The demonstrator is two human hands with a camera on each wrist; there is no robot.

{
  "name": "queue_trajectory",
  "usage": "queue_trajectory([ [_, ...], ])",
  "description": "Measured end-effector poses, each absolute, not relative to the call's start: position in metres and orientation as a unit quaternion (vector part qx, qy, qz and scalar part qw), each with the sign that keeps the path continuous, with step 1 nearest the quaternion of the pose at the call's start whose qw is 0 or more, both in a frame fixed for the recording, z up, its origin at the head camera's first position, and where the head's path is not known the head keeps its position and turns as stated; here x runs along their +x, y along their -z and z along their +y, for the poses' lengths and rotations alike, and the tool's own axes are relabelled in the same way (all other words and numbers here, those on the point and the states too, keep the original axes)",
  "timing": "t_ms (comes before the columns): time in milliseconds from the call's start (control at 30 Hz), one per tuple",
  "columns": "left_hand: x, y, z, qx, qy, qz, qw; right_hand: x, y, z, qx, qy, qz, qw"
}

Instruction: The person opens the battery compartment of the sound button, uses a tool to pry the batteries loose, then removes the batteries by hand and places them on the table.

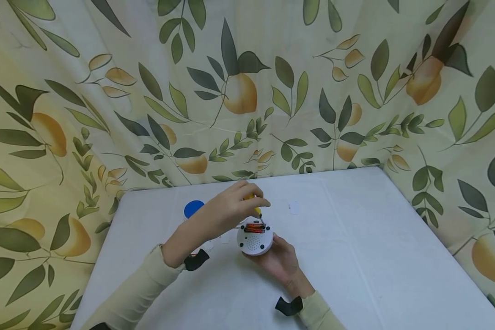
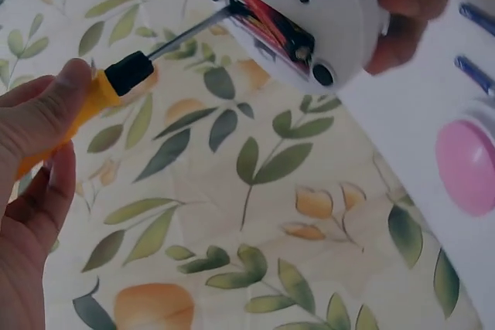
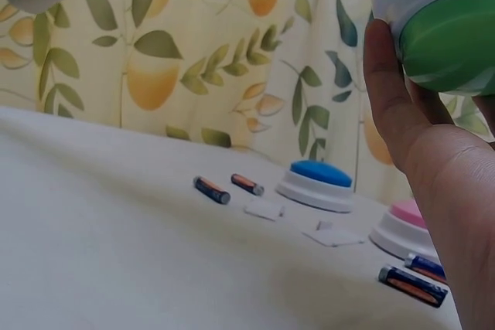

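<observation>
My left hand (image 1: 227, 208) grips the yellow handle of a screwdriver (image 2: 130, 73). In the left wrist view its metal tip reaches the end of a battery compartment (image 2: 271, 25) in the underside of a round white push-button (image 1: 254, 244). Red-and-black batteries (image 1: 255, 228) lie in that compartment. From below and beside, my right hand (image 1: 283, 262) holds the button with its underside tilted up. The right wrist view shows the button's green dome (image 3: 452, 40) facing down, the fingers around its rim.
A blue-topped button (image 3: 321, 174) and a pink-topped one (image 3: 408, 214) stand on the white table (image 3: 155, 245). Loose batteries (image 3: 211, 190) and small white pieces (image 3: 332, 235) lie near them. Another small pale piece (image 1: 294, 207) lies farther right. A leaf-patterned curtain (image 1: 255, 137) hangs behind.
</observation>
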State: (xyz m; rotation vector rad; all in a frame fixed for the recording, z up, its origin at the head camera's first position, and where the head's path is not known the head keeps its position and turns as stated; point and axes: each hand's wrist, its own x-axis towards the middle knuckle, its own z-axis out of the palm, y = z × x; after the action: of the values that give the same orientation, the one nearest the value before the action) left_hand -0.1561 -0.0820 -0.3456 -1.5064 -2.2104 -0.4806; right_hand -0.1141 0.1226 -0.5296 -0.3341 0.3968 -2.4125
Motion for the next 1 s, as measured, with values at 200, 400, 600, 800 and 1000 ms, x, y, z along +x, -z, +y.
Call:
queue_trajectory([
  [200, -0.168, 0.346, -0.073, -0.551, 0.286, -0.766, 0.168, -0.113, 0.527, 0.119, -0.133, 0.917, 0.17, 0.336],
  [400, -0.179, 0.346, -0.068, -0.559, 0.353, -0.746, 0.083, -0.11, 0.525, 0.116, -0.136, 0.913, 0.168, 0.345],
  [600, -0.19, 0.343, -0.068, -0.573, 0.355, -0.738, 0.026, -0.111, 0.529, 0.115, -0.131, 0.905, 0.167, 0.37],
  [800, -0.199, 0.337, -0.061, -0.572, 0.333, -0.75, 0.002, -0.114, 0.531, 0.115, -0.149, 0.897, 0.147, 0.389],
  [1000, -0.209, 0.337, -0.052, -0.543, 0.352, -0.761, -0.038, -0.115, 0.531, 0.116, -0.152, 0.893, 0.109, 0.411],
])
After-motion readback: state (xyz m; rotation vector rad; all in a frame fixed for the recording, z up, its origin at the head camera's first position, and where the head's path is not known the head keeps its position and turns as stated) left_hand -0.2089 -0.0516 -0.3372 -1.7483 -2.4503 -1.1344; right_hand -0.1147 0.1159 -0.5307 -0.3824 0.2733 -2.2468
